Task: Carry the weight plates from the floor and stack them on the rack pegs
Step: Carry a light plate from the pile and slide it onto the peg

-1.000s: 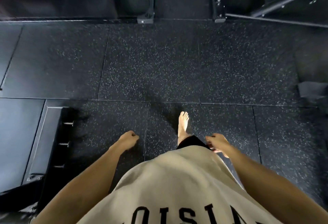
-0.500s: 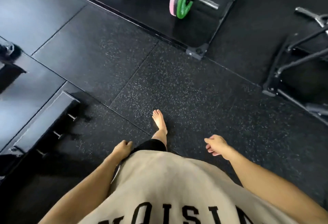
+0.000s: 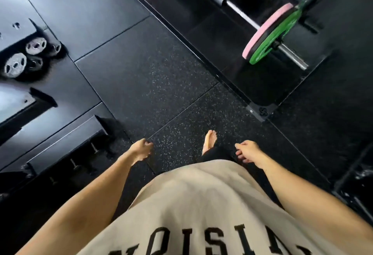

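Note:
Several round weight plates [image 3: 24, 58] show at the far left beside a black rack, grey and black, each with grip holes. Whether they lie on the floor or hang there I cannot tell. A black rack post with short metal pegs [image 3: 74, 164] lies low on the left, its pegs bare. My left hand [image 3: 141, 150] hangs beside my hip with loosely curled fingers and holds nothing. My right hand [image 3: 249, 151] hangs the same way, also with nothing in it. Both hands are far from the plates.
A barbell [image 3: 292, 54] with a pink and a green plate [image 3: 272, 36] rests on a glossy black platform [image 3: 201, 22] at the upper right. Speckled rubber floor [image 3: 161, 85] stretches ahead. My bare foot [image 3: 210, 140] steps forward. Dark equipment stands at the right edge.
The view has swung left and forward as I walk. The weight plates at the left have come into sight and the barbell has shifted to the right. Both hands stay loose.

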{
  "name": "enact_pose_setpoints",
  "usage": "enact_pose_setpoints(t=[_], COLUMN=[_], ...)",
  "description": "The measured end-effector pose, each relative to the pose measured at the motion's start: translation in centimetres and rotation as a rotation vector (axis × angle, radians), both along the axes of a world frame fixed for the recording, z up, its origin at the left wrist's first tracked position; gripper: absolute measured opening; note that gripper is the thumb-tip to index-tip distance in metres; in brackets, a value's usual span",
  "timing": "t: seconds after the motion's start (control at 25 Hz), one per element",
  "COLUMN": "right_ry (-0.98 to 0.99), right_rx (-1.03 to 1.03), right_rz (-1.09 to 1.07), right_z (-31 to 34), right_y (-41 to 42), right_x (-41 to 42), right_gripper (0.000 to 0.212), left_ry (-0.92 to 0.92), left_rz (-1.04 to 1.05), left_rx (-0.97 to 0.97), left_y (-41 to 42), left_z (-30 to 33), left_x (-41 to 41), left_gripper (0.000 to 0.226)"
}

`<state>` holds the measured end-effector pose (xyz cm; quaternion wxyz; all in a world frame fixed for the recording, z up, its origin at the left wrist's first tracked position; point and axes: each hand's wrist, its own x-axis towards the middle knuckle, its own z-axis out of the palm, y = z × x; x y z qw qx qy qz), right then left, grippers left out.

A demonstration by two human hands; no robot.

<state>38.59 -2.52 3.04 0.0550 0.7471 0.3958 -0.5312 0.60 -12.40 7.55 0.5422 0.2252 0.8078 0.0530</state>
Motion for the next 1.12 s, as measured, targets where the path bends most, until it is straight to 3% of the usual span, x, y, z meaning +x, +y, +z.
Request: enact_pose_setpoints(t=[0.04,0.12,0.32,0.52,0.72,0.84,1.12], right_ry=[0.008,0.018,-0.006,0.010,-0.025,-0.048,0.000], right_rx=[-0.006,-0.030,-0.062,-0.055,-0.065,-0.072,0.078], right_rz=[0.035,0.108,0.345,0.644,0.883,0.934,1.114], right_z=[-0.2,-0.9,-1.3,-0.8,-2.0,-2.6,-0.7], right_y=[3.1,9.2,25.7,38.9,48.3,52.9,60.9], right_x=[-1.1,-3.3,-10.7,-22.2,-35.2,-44.1,-66.3], right_gripper=[0.017,0.017,0.016,0.017,0.018,0.018,0.025], left_ry=[-0.076,-0.041,-0.020,0.117,0.002,-0.028,0.051], left_rz=[0.019,0.033,0.287,0.437,0.549,0.512,0.774], left_rx=[0.015,0.038,-0.067,-0.060,-0.128,-0.144,-0.077], left_y=[1.2,5.0,13.5,19.3,24.8,27.9,34.5], left_z=[-1.4,-5.8,-6.3,-6.7,-8.7,-9.4,-6.0], left_x=[-2.6,-0.7,-3.2,-7.3,-13.2,-20.8,-41.3], left_gripper=[0.024,0.024,0.028,0.039,0.041,0.038,0.026])
